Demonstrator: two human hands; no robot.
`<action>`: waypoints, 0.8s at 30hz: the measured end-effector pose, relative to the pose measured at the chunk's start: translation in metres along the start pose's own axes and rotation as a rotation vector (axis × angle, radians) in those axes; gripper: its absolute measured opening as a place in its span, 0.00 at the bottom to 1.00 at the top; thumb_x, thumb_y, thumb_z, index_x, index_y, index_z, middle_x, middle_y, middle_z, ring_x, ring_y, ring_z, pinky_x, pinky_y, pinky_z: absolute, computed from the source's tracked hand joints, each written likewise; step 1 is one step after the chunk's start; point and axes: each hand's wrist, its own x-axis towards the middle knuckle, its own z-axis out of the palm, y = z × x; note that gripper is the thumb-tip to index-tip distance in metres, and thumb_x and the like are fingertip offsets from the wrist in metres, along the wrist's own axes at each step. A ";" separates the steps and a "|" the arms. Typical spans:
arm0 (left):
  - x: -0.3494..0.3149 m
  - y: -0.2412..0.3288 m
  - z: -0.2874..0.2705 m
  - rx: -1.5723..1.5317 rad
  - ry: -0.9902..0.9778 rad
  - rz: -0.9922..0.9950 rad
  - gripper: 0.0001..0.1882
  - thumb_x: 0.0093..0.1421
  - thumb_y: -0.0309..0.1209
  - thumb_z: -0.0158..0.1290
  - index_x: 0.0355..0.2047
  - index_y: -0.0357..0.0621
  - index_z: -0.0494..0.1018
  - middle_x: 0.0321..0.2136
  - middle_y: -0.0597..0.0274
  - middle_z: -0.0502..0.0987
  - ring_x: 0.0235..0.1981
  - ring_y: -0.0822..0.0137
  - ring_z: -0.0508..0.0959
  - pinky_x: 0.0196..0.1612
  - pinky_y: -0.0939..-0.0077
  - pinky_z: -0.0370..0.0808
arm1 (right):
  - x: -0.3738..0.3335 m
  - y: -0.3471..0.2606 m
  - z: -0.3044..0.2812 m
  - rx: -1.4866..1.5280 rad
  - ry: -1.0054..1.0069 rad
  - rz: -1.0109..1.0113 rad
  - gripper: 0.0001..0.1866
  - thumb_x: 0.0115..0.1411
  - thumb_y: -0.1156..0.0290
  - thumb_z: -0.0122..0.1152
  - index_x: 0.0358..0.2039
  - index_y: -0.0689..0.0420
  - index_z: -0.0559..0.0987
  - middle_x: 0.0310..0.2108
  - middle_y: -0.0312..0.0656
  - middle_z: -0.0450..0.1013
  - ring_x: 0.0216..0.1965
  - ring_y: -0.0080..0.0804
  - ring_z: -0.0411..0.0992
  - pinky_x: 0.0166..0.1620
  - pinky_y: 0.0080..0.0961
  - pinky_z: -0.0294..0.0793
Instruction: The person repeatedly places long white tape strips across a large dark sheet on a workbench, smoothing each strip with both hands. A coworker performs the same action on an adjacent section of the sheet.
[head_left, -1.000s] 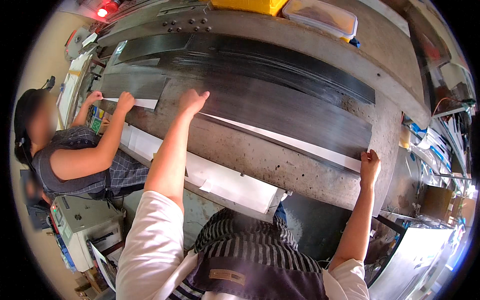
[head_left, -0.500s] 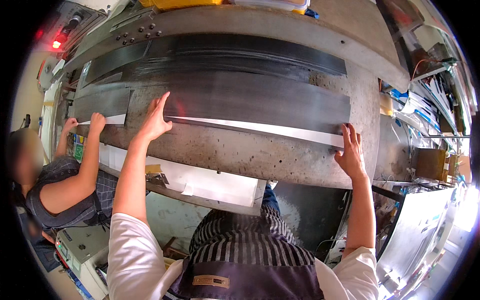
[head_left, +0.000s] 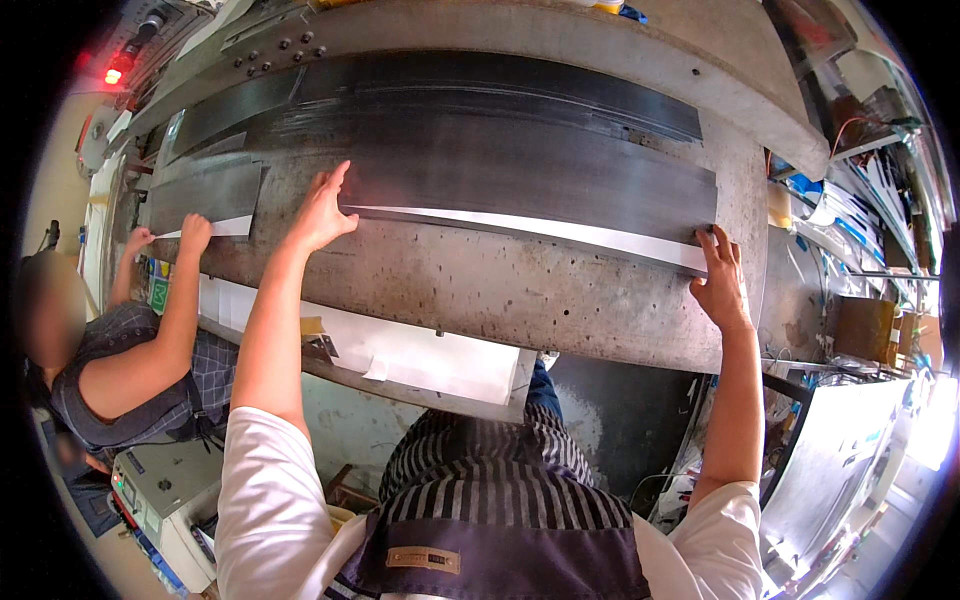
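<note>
A long dark sheet (head_left: 520,180) lies over a large grey drum-like form (head_left: 520,290), with a white strip (head_left: 530,227) along its lower edge. My left hand (head_left: 322,212) presses flat on the sheet's left part, fingers spread, at the strip's left end. My right hand (head_left: 722,275) rests on the strip's right end at the sheet's corner. To the left, a co-worker's hands (head_left: 170,235) hold down another dark piece (head_left: 205,192) and its white strip.
A white paper sheet (head_left: 400,350) hangs below the form's front edge. A red lamp (head_left: 112,76) glows at upper left. Shelves with cables and boxes (head_left: 860,200) stand at the right. A grey machine box (head_left: 165,490) sits at lower left.
The view has swung so the sheet sits more level and central. My left hand has slid right along the sheet and my right hand has settled on the strip's right end.
</note>
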 end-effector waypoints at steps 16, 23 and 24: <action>-0.005 0.022 -0.021 -0.026 0.009 -0.017 0.43 0.51 0.33 0.63 0.64 0.43 0.55 0.62 0.49 0.57 0.62 0.54 0.62 0.61 0.64 0.64 | 0.002 0.020 -0.004 0.379 0.169 -0.016 0.37 0.41 0.78 0.72 0.55 0.56 0.71 0.59 0.45 0.64 0.57 0.45 0.64 0.58 0.37 0.67; 0.074 0.119 0.033 0.254 0.238 0.335 0.26 0.65 0.41 0.47 0.61 0.45 0.62 0.66 0.62 0.54 0.67 0.59 0.55 0.66 0.61 0.54 | 0.131 0.050 0.020 0.400 0.455 0.090 0.17 0.63 0.67 0.50 0.51 0.58 0.75 0.47 0.52 0.72 0.46 0.49 0.73 0.48 0.36 0.72; 0.089 0.128 0.047 0.282 0.262 0.348 0.26 0.66 0.43 0.45 0.61 0.46 0.62 0.66 0.61 0.54 0.67 0.59 0.55 0.66 0.60 0.52 | 0.158 0.048 0.021 0.364 0.434 0.184 0.19 0.63 0.62 0.49 0.50 0.57 0.76 0.48 0.53 0.72 0.47 0.53 0.72 0.49 0.40 0.71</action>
